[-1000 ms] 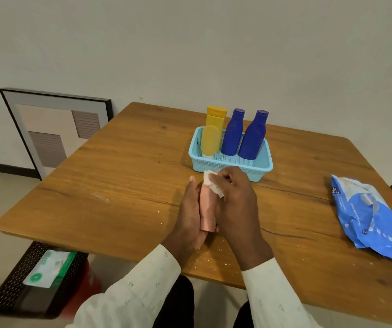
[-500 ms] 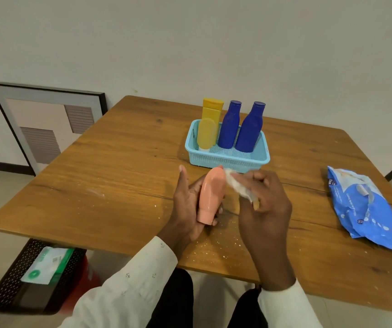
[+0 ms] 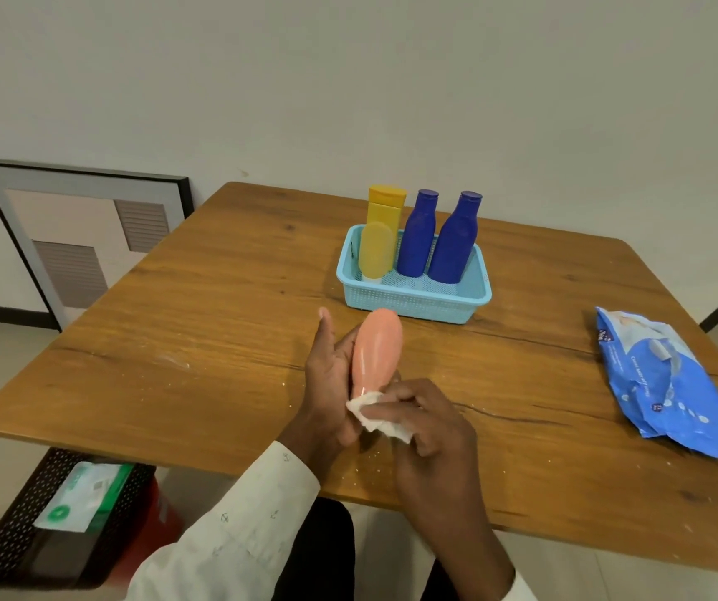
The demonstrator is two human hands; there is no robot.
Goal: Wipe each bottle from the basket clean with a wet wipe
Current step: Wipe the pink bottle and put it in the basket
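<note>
Peach bottle [image 3: 376, 353], its long axis running away from the person over the table [image 3: 218, 340], lies cradled in the left hand [image 3: 331, 383], its near end wrapped by the wet wipe [image 3: 376, 416] pinched in the right hand [image 3: 429, 431], with the basket [image 3: 413, 297] beyond.

Plain pale wall [image 3: 392, 80]; wooden table [image 3: 218, 340]; framed picture [image 3: 84, 236] leaning.

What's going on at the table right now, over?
Left hand holds peach bottle. Right hand rubs wet wipe on its lower end. Three bottles wait in basket. Nothing in the way.
</note>
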